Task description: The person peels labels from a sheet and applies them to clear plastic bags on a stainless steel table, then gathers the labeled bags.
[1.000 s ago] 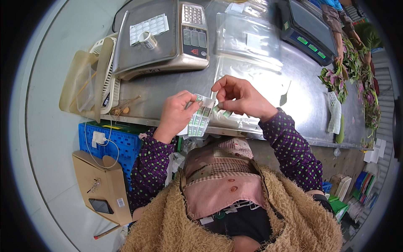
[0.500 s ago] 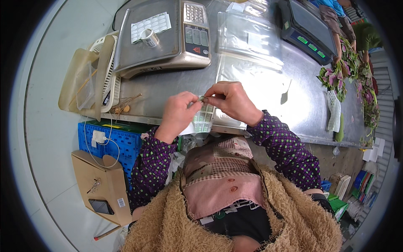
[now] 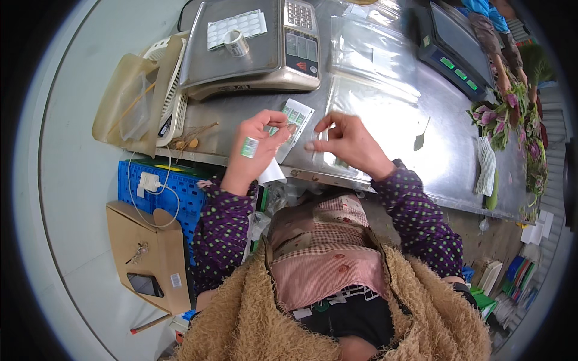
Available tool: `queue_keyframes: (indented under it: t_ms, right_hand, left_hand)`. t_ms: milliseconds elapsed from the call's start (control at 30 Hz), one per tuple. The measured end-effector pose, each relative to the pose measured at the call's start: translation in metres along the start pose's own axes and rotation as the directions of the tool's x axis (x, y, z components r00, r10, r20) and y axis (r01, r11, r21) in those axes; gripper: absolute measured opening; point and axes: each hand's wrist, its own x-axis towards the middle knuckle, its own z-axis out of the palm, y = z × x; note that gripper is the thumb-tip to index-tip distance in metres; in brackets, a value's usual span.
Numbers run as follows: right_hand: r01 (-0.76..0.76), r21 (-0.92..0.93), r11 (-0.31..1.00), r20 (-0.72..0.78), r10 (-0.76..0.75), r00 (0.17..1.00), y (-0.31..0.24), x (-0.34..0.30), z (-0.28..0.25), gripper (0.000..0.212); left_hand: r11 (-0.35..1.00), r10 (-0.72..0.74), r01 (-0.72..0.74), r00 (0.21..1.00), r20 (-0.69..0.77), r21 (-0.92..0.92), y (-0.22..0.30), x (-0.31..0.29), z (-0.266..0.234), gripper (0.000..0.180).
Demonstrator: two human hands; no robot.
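Note:
A strip of green-and-white labels [image 3: 294,112] on white backing slants over the table's near edge, its lower end curling off. My left hand [image 3: 256,141] is closed on the strip, with the fingers and thumb across its left side. One green-and-white label [image 3: 249,147] is stuck to the back of that hand. Just right of the strip, my right hand [image 3: 349,143] hovers with thumb and forefinger apart and nothing visible between them; its fingers are slightly blurred.
A scale [image 3: 241,66] bears a label roll [image 3: 235,43] and a sheet of round stickers [image 3: 220,31]. Clear plastic bags [image 3: 373,57] lie to its right. Further right are another scale [image 3: 454,51], leafy vegetables [image 3: 503,117] and a co-worker's arm [image 3: 500,72]. A cream basket [image 3: 174,114] stands left.
My hands have separated; the right has let go of the strip's upper end. The left hand has turned, showing a label on its back. The strip now lies further up over the table.

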Motion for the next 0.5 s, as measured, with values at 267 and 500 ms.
queue_keyframes:
  t_ms: [267, 500]
  right_hand:
    - [0.065, 0.131, 0.989, 0.418, -0.114, 0.901, 0.021, -0.016, 0.034, 0.05]
    - [0.287, -0.039, 0.957, 0.055, -0.284, 0.957, 0.027, -0.017, 0.053, 0.025]
  left_hand:
    - [0.878, -0.064, 0.113, 0.991, 0.12, -0.465, 0.065, 0.006, -0.005, 0.021]
    - [0.873, -0.048, 0.025, 0.998, -0.035, -0.487, 0.075, 0.021, 0.014, 0.024]
